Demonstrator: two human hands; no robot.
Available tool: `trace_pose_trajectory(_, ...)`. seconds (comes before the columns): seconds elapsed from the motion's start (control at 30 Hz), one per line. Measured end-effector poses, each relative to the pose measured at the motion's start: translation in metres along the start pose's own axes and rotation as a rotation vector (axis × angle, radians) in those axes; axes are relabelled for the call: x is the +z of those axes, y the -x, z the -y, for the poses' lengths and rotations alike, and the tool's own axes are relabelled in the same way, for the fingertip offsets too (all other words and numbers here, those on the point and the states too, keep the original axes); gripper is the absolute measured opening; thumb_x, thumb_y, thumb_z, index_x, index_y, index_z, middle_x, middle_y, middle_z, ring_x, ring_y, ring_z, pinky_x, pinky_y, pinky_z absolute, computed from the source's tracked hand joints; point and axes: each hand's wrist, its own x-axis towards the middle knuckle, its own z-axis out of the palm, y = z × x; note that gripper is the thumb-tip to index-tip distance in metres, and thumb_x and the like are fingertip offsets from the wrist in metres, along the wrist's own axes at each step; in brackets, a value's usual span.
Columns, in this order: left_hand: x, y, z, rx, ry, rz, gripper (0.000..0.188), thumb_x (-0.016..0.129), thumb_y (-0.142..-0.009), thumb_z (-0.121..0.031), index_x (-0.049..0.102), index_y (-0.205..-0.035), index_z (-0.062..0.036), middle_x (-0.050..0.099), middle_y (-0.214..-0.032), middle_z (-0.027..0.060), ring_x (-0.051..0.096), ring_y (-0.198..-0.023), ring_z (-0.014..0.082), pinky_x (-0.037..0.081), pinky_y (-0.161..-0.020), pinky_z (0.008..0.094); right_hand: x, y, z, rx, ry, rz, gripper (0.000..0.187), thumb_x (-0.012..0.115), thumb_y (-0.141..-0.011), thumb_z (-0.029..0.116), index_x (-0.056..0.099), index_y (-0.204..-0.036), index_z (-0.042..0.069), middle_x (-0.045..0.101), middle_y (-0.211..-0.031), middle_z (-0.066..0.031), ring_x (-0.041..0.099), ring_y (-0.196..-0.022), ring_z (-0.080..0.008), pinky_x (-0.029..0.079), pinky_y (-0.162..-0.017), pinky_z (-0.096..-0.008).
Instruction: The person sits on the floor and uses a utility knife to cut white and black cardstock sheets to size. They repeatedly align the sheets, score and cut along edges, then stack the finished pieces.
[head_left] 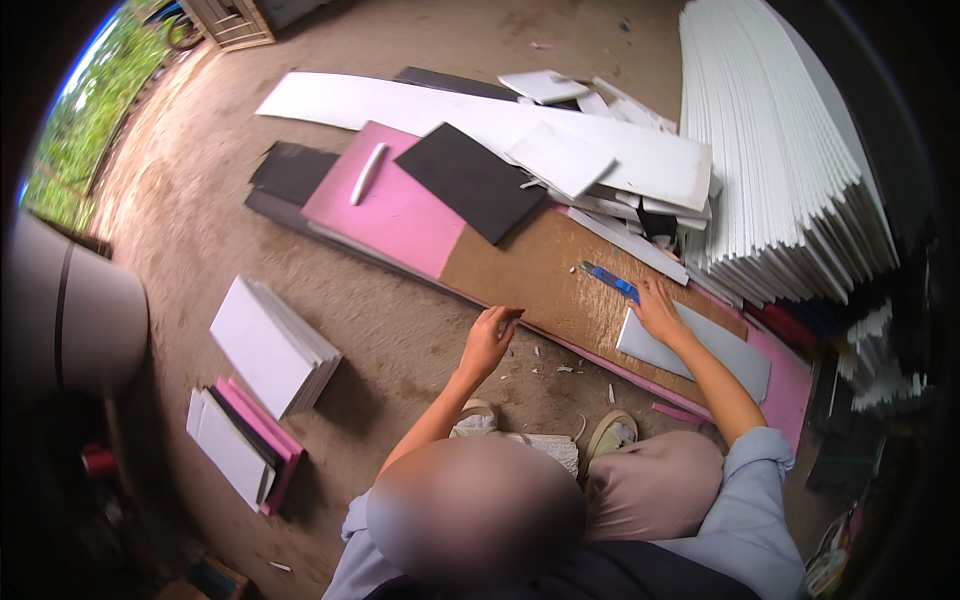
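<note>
My left hand (488,340) rests with curled fingers at the near edge of a long brown board (540,275) that lies on the dirt floor; nothing shows in it. My right hand (658,312) lies flat, fingers apart, on a grey sheet (700,350) at the board's right end. A blue utility knife (610,282) lies on the board just beyond the right fingertips, not held. My knees and shoes (612,434) are close to the board's near edge.
A pink panel (390,215) with a black square sheet (470,180) and a white strip (367,172) covers the board's far end. Long white boards (450,115) lie behind. A tall stack of white sheets (790,150) leans at right. Cut white and pink pieces (272,345) are stacked at left.
</note>
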Motion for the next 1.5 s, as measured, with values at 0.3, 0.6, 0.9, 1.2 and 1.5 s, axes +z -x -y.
trace_pose_trajectory(0.3,0.055,-0.021,-0.002,-0.034,-0.296,-0.154,0.022,0.061,-0.072,-0.009,0.061,-0.093,-0.0136,0.051,-0.081,0.0020,0.045,-0.081,0.0188,0.029,-0.076,0.0344,0.007,0.002,0.009,0.187,-0.154,-0.351,0.028,0.057,-0.076,0.005,0.049,-0.103,0.003,0.044,-0.101,-0.0133,0.044,-0.094,-0.0313,0.038,-0.081,-0.0392)
trace_pose_trajectory(0.6,0.160,-0.103,-0.076,0.490,-0.381,0.420,0.076,0.068,-0.067,-0.040,0.033,-0.129,-0.0136,0.037,-0.122,0.0092,0.033,-0.115,0.0272,0.015,-0.097,0.0490,0.018,0.123,-0.091,0.915,-0.592,-0.380,0.028,0.051,-0.082,0.012,0.036,-0.104,0.003,0.057,-0.085,-0.0225,0.056,-0.080,-0.0401,0.042,-0.067,-0.0458)
trace_pose_trajectory(0.9,0.198,-0.123,-0.095,0.512,-0.708,0.756,0.102,0.079,-0.039,-0.052,0.041,-0.122,-0.0063,0.040,-0.112,0.0148,0.036,-0.108,0.0334,0.030,-0.088,0.0512,0.014,0.153,-0.089,0.875,-0.567,-0.331,0.030,0.052,-0.081,0.014,0.036,-0.103,0.002,0.057,-0.084,-0.0232,0.055,-0.081,-0.0421,0.041,-0.069,-0.0465)
trace_pose_trajectory(1.2,0.107,-0.115,-0.142,0.490,-0.411,0.473,0.023,0.055,-0.081,-0.011,0.039,-0.097,-0.0071,0.062,-0.075,0.0125,0.059,-0.058,0.0319,0.047,-0.051,0.0405,-0.098,0.166,-0.063,0.623,-0.685,-0.529,0.026,0.054,-0.082,0.012,0.038,-0.100,0.002,0.057,-0.067,-0.0088,0.058,-0.052,-0.0163,0.046,-0.048,-0.0296)
trace_pose_trajectory(1.5,-0.017,-0.073,-0.055,0.533,-0.586,0.018,0.017,0.051,-0.077,-0.002,0.046,-0.093,-0.0060,0.051,-0.087,0.0084,0.050,-0.085,0.0271,0.043,-0.075,0.0357,-0.104,0.090,-0.004,0.351,-0.424,-0.337,0.028,0.054,-0.078,0.011,0.037,-0.099,0.003,0.054,-0.066,-0.0217,0.056,-0.070,-0.0419,0.042,-0.062,-0.0473)
